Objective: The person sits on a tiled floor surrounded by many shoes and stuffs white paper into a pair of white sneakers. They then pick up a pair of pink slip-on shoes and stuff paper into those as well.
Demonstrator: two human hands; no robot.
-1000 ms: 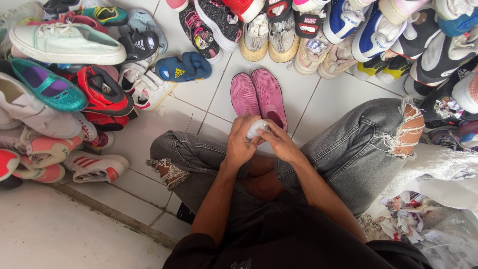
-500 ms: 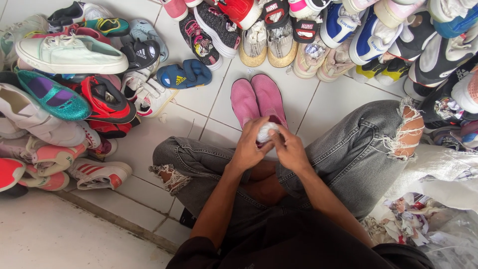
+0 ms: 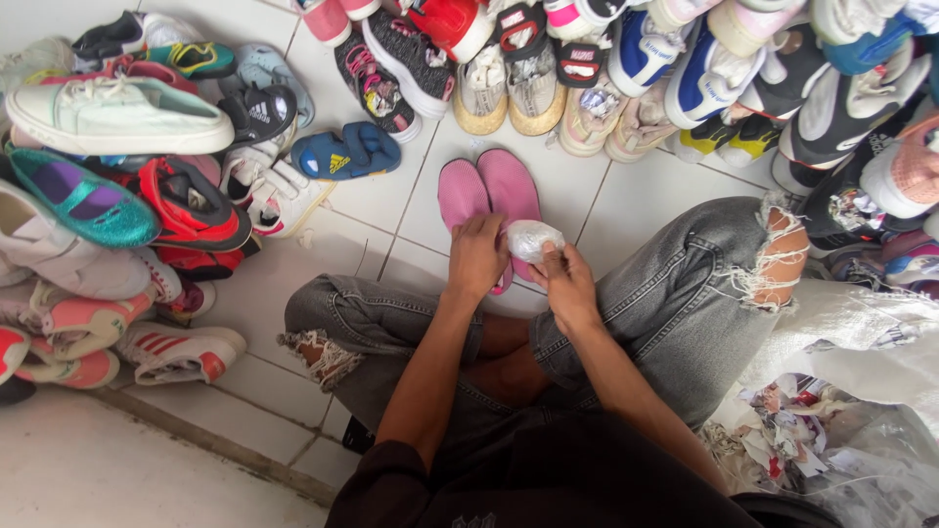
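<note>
**shoe_stuffer:** Left hand (image 3: pixel 477 256) is resting on the heel end of the pink shoes (image 3: pixel 489 200), fingers curled over the near edge and pinning them to the tiled floor (image 3: pixel 616 205). Right hand (image 3: pixel 565 284) is closing around a wad of crumpled whitish paper (image 3: pixel 533 238), which is sitting just at the opening of the right-hand pink shoe, touching it.

**tile_sitter:** Looks like the wad is going into that shoe. I'd be keeping the left hand clamped on the heel so the pair isn't sliding forward, and feeding the paper in with the fingertips toward the toe rather than mashing it at the mouth. Can't tell how deep it's sitting already, the hand is covering that bit.

**shoe_stuffer:** Also a heap of shredded paper (image 3: pixel 782 450) is lying by the right knee, and piles of sneakers (image 3: pixel 117 117) are crowding both sides.
</note>
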